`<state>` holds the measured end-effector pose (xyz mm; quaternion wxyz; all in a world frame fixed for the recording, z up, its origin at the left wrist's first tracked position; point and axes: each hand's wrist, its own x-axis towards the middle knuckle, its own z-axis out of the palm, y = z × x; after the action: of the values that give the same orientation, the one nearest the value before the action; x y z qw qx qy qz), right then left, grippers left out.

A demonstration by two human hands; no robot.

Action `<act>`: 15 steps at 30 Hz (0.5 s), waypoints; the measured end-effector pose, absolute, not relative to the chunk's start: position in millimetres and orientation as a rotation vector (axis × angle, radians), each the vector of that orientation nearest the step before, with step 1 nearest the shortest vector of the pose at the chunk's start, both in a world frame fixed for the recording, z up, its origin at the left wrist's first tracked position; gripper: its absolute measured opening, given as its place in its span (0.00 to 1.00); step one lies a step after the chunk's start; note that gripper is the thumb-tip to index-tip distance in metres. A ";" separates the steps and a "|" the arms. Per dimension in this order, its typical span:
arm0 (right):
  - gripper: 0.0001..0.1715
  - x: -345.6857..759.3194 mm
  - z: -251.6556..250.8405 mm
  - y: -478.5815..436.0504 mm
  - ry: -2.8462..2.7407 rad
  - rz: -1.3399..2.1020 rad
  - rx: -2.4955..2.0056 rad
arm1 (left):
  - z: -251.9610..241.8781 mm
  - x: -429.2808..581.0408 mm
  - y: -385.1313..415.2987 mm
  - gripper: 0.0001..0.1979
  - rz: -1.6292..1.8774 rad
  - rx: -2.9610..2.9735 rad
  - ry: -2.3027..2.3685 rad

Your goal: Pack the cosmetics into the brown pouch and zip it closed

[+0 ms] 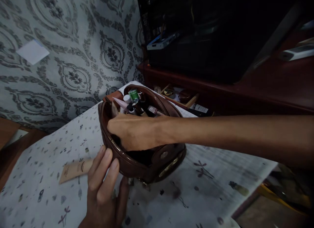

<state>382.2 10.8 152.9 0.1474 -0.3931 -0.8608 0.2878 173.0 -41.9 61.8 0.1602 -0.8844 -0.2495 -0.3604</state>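
Observation:
A brown leather toiletry bag point(142, 171) lies unzipped on the table, its mouth wide apart. My right hand point(133, 131) reaches down into it from the right; its fingers are hidden inside, so I cannot see what they touch. My left hand point(105, 185) holds the near left side of the bag, fingertips against the leather below the zip. Packed at the bag's far end are a bottle with a green cap point(133, 94), a pale pink tube point(120, 103), a white-capped container point(127, 98) and other small cosmetics. A beige tube point(75, 171) rests on the cloth left of the bag.
A white patterned cloth point(49, 175) covers the table. Behind the bag, a dark red cabinet point(220, 87) has an open drawer point(193, 100) with small items. A large black screen point(201, 35) stands on it. Patterned wallpaper point(73, 58) rises at the left.

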 end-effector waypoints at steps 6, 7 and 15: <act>0.11 382.6 155.5 10.9 -2.568 0.727 -1.209 | 59.8 174.2 -41.4 0.43 -1.018 -2.517 -0.710; 0.11 382.4 155.4 11.1 -2.571 0.730 -1.208 | 58.5 174.1 -41.2 0.43 -1.024 -2.517 -0.702; 0.07 386.3 150.8 12.3 -2.511 0.724 -1.197 | 55.7 179.1 -45.2 0.42 -1.016 -2.563 -0.764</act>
<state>386.3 12.3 150.8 0.1332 -0.4126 -0.8659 0.2496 179.1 -45.2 55.7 0.1399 -0.8871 -0.2643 -0.3516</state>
